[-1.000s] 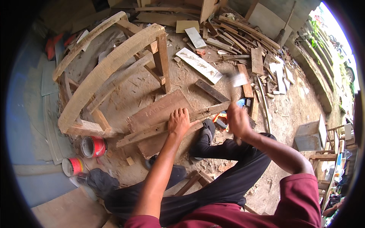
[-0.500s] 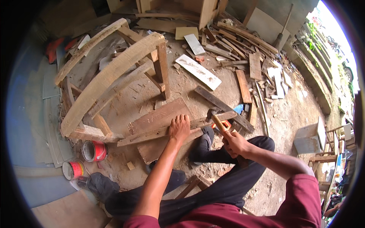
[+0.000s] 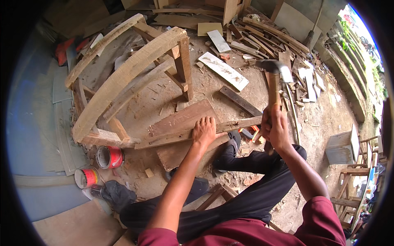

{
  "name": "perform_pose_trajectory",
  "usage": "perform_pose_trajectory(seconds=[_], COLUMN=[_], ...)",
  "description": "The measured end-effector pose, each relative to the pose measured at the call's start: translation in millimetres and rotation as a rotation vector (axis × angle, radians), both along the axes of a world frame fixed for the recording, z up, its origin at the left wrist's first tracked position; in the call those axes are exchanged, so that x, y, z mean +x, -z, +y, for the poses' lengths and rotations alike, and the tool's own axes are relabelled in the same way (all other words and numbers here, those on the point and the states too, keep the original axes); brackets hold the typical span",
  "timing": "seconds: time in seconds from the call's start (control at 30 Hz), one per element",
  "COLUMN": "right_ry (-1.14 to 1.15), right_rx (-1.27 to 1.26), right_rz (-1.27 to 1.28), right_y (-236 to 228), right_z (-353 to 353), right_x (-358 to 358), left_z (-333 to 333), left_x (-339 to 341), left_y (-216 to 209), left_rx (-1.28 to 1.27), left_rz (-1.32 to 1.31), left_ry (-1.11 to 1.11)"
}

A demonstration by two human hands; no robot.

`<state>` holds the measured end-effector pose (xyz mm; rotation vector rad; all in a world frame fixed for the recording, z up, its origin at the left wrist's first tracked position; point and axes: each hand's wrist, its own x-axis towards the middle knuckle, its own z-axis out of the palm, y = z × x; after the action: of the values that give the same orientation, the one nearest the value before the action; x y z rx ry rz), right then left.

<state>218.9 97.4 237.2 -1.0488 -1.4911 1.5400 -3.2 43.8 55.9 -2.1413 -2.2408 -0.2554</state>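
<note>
A long wooden strip [image 3: 168, 138] lies across a reddish-brown board [image 3: 182, 119] on the ground in front of me. My left hand [image 3: 204, 130] grips the strip near its middle, fingers over the top and thumb stretched along it. In my right hand [image 3: 276, 127] is a claw hammer [image 3: 274, 88], held by its wooden handle, head up and apart from the strip. The strip's right end runs behind my right hand. Just below that end lies a tool with an orange handle [image 3: 254, 133], partly covered. No nail can be made out.
A wooden frame with curved beams [image 3: 127, 78] stands at the left, close to the strip. Two red cans [image 3: 110, 157] sit below it. A dark plank [image 3: 240, 101], a white board [image 3: 223, 70] and scrap wood [image 3: 273, 37] lie beyond. A grey box [image 3: 342, 147] stands right.
My right hand has lifted the hammer from low over the strip's right part, up and to the right. My left hand stays on the strip. The whole view has shifted slightly.
</note>
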Motion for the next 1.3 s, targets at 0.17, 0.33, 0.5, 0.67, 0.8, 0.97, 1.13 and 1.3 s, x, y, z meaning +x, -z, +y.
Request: perform_pose_trajectory(seconds=[0.17, 0.33, 0.5, 0.67, 0.8, 0.97, 1.13, 1.3], right_ry=[0.031, 0.045, -0.031, -0.016, 0.092, 0.011, 0.166, -0.150], right_rx=[-0.124, -0.182, -0.037, -0.352, 0.165, -0.643, 0.094, -0.559], right_rz=[-0.230, -0.126, -0.289, -0.262, 0.422, -0.364, 0.279, -0.348], right_y=[101, 32, 84, 5, 25, 80, 6, 127], right_z=[-33, -6, -37, -7, -4, -13, 43, -41], right_x=[40, 48, 51, 47, 22, 99, 56, 88], left_z=[5, -3, 2, -2, 2, 3, -1, 13], left_x=[11, 6, 17, 4, 10, 9, 3, 18], left_y=[3, 11, -1, 0, -1, -6, -6, -4], left_rx=[-0.006, 0.057, 0.022, 0.021, 0.038, -0.036, -0.035, -0.042], left_rz=[-0.011, 0.000, -0.013, -0.015, -0.014, -0.031, -0.002, -0.081], left_ry=[0.066, 0.019, 0.079, 0.011, 0.022, 0.032, 0.008, 0.025])
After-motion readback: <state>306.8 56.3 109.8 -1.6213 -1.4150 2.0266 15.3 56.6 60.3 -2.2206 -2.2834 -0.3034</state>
